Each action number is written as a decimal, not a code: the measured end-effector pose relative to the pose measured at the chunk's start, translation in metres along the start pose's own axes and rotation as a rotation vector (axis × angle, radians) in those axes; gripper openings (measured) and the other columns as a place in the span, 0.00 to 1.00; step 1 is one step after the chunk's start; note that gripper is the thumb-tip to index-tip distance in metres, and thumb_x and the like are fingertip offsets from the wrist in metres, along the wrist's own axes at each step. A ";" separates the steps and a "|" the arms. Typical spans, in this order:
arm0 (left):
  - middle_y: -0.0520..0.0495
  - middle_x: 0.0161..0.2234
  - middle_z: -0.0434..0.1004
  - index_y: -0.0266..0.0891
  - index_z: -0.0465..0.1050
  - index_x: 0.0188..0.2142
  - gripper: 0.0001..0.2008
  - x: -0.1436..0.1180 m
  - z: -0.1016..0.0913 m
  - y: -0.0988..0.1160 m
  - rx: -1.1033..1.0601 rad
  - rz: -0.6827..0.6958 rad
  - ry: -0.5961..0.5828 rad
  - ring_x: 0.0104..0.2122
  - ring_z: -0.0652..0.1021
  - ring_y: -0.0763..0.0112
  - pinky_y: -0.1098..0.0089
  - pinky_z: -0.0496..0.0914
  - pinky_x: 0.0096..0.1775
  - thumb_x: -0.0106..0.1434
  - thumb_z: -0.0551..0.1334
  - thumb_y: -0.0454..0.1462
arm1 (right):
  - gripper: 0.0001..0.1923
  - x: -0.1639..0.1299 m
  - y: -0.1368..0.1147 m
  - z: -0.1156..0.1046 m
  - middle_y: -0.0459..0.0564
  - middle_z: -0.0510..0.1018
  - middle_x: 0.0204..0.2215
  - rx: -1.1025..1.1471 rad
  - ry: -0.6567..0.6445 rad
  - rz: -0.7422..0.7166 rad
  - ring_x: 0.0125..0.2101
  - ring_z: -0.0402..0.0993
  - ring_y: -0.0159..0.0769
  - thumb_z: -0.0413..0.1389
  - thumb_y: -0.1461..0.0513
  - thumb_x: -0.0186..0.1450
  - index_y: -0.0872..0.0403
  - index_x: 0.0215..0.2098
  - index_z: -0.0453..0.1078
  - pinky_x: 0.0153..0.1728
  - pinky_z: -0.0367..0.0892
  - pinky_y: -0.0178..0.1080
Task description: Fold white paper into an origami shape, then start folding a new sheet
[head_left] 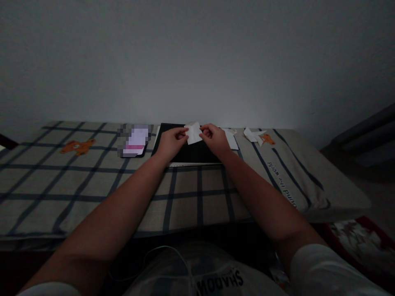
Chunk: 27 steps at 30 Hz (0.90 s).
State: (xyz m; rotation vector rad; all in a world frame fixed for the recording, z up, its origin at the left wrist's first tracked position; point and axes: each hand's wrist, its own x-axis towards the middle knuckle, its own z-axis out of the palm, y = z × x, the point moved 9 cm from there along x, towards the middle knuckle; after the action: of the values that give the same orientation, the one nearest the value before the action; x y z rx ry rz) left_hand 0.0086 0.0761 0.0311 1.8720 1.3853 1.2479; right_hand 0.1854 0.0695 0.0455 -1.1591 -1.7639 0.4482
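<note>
Left hand and right hand both pinching a small white paper, over a black board, on a checked bed

Small white paper between left hand and right hand, above black board.

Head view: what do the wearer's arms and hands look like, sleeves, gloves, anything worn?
Both hands are bare: left hand, right hand, no gloves, rings or watch visible. Forearms are uncovered; short white sleeves show at the bottom corners. The dim light hides finer detail.
</note>
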 end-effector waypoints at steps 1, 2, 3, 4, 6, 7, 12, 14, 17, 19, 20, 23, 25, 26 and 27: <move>0.44 0.39 0.83 0.36 0.78 0.48 0.18 0.000 0.000 0.000 -0.009 -0.006 0.001 0.34 0.79 0.69 0.68 0.73 0.41 0.57 0.66 0.36 | 0.10 0.000 0.000 0.000 0.46 0.74 0.28 -0.005 0.000 -0.014 0.29 0.69 0.33 0.57 0.66 0.59 0.56 0.40 0.73 0.36 0.65 0.38; 0.44 0.39 0.83 0.36 0.79 0.48 0.18 0.000 -0.001 0.000 -0.010 -0.012 0.006 0.34 0.79 0.69 0.68 0.73 0.40 0.57 0.66 0.36 | 0.10 0.000 -0.001 0.000 0.47 0.74 0.29 -0.010 0.001 -0.027 0.30 0.69 0.34 0.57 0.66 0.59 0.56 0.41 0.73 0.36 0.66 0.39; 0.44 0.38 0.83 0.36 0.79 0.48 0.17 0.000 -0.002 -0.001 -0.006 -0.018 0.015 0.34 0.80 0.69 0.68 0.73 0.40 0.58 0.66 0.36 | 0.11 0.001 -0.001 -0.001 0.47 0.75 0.30 -0.015 0.003 -0.040 0.30 0.70 0.34 0.57 0.67 0.59 0.56 0.41 0.73 0.36 0.66 0.39; 0.44 0.38 0.83 0.37 0.80 0.47 0.16 0.000 -0.004 -0.001 -0.001 -0.022 0.025 0.34 0.80 0.68 0.68 0.73 0.40 0.58 0.65 0.37 | 0.11 0.001 -0.001 -0.001 0.48 0.76 0.30 -0.020 0.005 -0.050 0.31 0.71 0.34 0.57 0.67 0.59 0.55 0.41 0.73 0.36 0.66 0.39; 0.44 0.36 0.83 0.37 0.81 0.45 0.15 0.000 -0.005 -0.002 0.002 -0.034 0.035 0.33 0.80 0.67 0.68 0.73 0.40 0.59 0.65 0.37 | 0.12 0.001 -0.002 -0.002 0.48 0.77 0.31 -0.029 0.015 -0.066 0.32 0.72 0.35 0.56 0.68 0.59 0.55 0.41 0.74 0.36 0.67 0.39; 0.44 0.35 0.84 0.36 0.81 0.44 0.14 0.000 -0.005 -0.004 -0.006 -0.044 0.035 0.33 0.80 0.67 0.67 0.73 0.40 0.59 0.65 0.37 | 0.11 0.001 -0.003 -0.003 0.48 0.77 0.31 -0.032 0.025 -0.074 0.32 0.72 0.35 0.56 0.69 0.59 0.55 0.41 0.74 0.36 0.67 0.39; 0.44 0.36 0.84 0.36 0.81 0.45 0.15 0.000 0.002 -0.011 -0.042 -0.078 -0.009 0.35 0.81 0.66 0.67 0.72 0.42 0.58 0.66 0.37 | 0.10 0.001 -0.007 -0.009 0.48 0.79 0.32 -0.045 0.070 -0.106 0.32 0.73 0.35 0.57 0.69 0.60 0.54 0.39 0.75 0.38 0.67 0.40; 0.43 0.37 0.84 0.36 0.81 0.45 0.16 0.001 0.004 -0.011 -0.031 -0.073 -0.027 0.36 0.81 0.65 0.67 0.72 0.42 0.57 0.67 0.36 | 0.09 0.001 -0.007 -0.010 0.48 0.79 0.31 -0.054 0.070 -0.101 0.32 0.73 0.36 0.57 0.69 0.60 0.54 0.38 0.76 0.37 0.68 0.40; 0.43 0.36 0.83 0.35 0.81 0.45 0.16 0.002 0.006 -0.011 -0.017 -0.065 -0.039 0.34 0.80 0.66 0.67 0.72 0.41 0.56 0.67 0.35 | 0.06 0.002 -0.004 -0.008 0.48 0.79 0.31 -0.061 0.054 -0.094 0.31 0.73 0.35 0.58 0.67 0.61 0.54 0.36 0.75 0.36 0.68 0.40; 0.44 0.34 0.83 0.35 0.81 0.45 0.17 0.002 0.006 -0.010 -0.029 -0.057 -0.040 0.33 0.80 0.67 0.67 0.72 0.41 0.55 0.68 0.35 | 0.04 0.002 -0.004 -0.007 0.48 0.78 0.31 -0.082 0.052 -0.104 0.31 0.73 0.35 0.58 0.67 0.61 0.54 0.33 0.74 0.36 0.68 0.39; 0.45 0.34 0.82 0.35 0.80 0.46 0.18 0.002 0.007 -0.010 -0.042 -0.050 -0.043 0.33 0.79 0.68 0.67 0.72 0.41 0.55 0.68 0.35 | 0.03 0.002 -0.004 -0.006 0.48 0.77 0.31 -0.099 0.057 -0.116 0.31 0.72 0.35 0.58 0.67 0.62 0.54 0.32 0.74 0.36 0.67 0.39; 0.46 0.33 0.81 0.35 0.80 0.47 0.20 0.002 0.008 -0.008 -0.083 -0.030 -0.043 0.32 0.78 0.69 0.68 0.72 0.41 0.53 0.68 0.35 | 0.04 0.001 -0.008 -0.007 0.50 0.75 0.31 -0.154 0.086 -0.188 0.34 0.71 0.36 0.58 0.67 0.62 0.54 0.30 0.73 0.37 0.67 0.40; 0.47 0.33 0.81 0.36 0.80 0.47 0.20 0.001 0.007 -0.008 -0.091 -0.030 -0.022 0.32 0.78 0.69 0.68 0.72 0.41 0.53 0.68 0.34 | 0.04 -0.001 -0.013 -0.009 0.51 0.74 0.33 -0.192 0.121 -0.255 0.37 0.71 0.38 0.58 0.67 0.62 0.55 0.30 0.73 0.40 0.67 0.41; 0.47 0.33 0.81 0.36 0.80 0.47 0.20 0.001 0.006 -0.009 -0.086 -0.035 -0.007 0.32 0.78 0.70 0.68 0.72 0.41 0.53 0.68 0.34 | 0.04 -0.002 -0.016 -0.010 0.52 0.73 0.34 -0.214 0.140 -0.289 0.39 0.70 0.39 0.58 0.67 0.62 0.54 0.30 0.74 0.41 0.67 0.41; 0.47 0.33 0.81 0.36 0.80 0.47 0.20 0.001 0.004 -0.009 -0.079 -0.042 0.009 0.32 0.78 0.70 0.68 0.72 0.41 0.53 0.68 0.34 | 0.04 -0.004 -0.019 -0.011 0.52 0.73 0.35 -0.237 0.155 -0.320 0.40 0.70 0.39 0.58 0.67 0.63 0.54 0.31 0.74 0.43 0.67 0.42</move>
State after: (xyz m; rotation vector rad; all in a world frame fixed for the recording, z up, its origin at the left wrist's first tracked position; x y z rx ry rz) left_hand 0.0083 0.0809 0.0221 1.7776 1.3532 1.2735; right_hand 0.1857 0.0550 0.0625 -1.0152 -1.8568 -0.0422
